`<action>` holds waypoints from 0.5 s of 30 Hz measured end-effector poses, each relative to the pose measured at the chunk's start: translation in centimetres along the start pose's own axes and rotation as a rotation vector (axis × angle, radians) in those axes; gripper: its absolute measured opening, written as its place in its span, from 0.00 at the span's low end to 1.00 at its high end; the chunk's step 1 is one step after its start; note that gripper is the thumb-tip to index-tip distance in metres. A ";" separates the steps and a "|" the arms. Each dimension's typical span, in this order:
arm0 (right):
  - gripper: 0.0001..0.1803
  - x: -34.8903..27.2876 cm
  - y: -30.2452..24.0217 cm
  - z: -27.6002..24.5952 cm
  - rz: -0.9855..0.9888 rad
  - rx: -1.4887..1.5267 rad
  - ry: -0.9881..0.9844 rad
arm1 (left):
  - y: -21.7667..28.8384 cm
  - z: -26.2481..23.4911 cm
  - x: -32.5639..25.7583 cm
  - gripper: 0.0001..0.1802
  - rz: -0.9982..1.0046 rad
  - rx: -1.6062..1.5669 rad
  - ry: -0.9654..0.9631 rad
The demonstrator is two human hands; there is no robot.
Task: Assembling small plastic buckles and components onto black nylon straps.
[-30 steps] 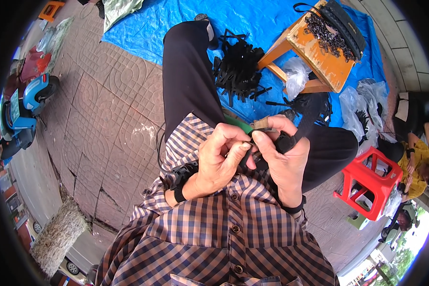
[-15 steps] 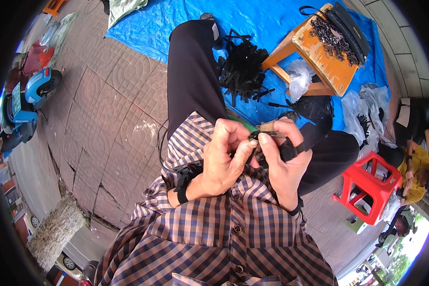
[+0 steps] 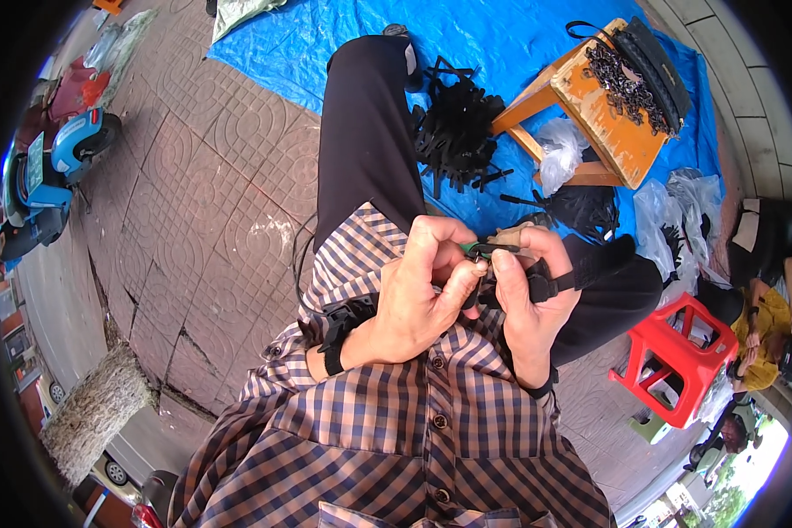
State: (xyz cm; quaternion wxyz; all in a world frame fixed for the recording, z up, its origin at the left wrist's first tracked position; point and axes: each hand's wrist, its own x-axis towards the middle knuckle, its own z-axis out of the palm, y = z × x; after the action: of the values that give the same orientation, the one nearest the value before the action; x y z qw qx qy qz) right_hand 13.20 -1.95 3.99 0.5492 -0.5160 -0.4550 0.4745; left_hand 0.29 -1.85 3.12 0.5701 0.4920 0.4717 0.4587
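Observation:
In front of my lap both hands meet around a narrow black strap (image 3: 546, 283). My left hand (image 3: 414, 304) is closed in a pinch, thumb against forefinger, on a small dark piece (image 3: 478, 256) at the strap's end; its exact kind is too small to make out. My right hand (image 3: 532, 321) is closed round the strap, its thumb close to the left thumb. A bit of green (image 3: 472, 249) shows behind the fingertips. Beyond my knees, a loose pile of black straps (image 3: 458, 132) lies on a blue tarp (image 3: 299, 53).
On a worn wooden stool (image 3: 581, 88) sit small dark metal pieces (image 3: 612, 79) and a black bag (image 3: 656, 75). Clear plastic bags (image 3: 660, 211) and more black straps (image 3: 585, 211) lie nearby. A red plastic stool (image 3: 682, 352) and a person in yellow (image 3: 770, 326) are at right.
My hands have shifted very slightly right, still pinched together on the strap. The surroundings have shifted a little in the picture as my view moved.

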 end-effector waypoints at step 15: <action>0.07 0.2 0.8 -0.6 -0.013 -0.029 -0.004 | -0.1 -0.2 0.9 0.06 -0.102 -0.059 -0.086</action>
State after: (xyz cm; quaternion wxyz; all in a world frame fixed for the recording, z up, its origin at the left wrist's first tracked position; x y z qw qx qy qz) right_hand 13.76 -1.82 3.12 0.5440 -0.5198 -0.4663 0.4652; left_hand 0.22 -0.99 2.95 0.6266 0.4698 0.4574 0.4212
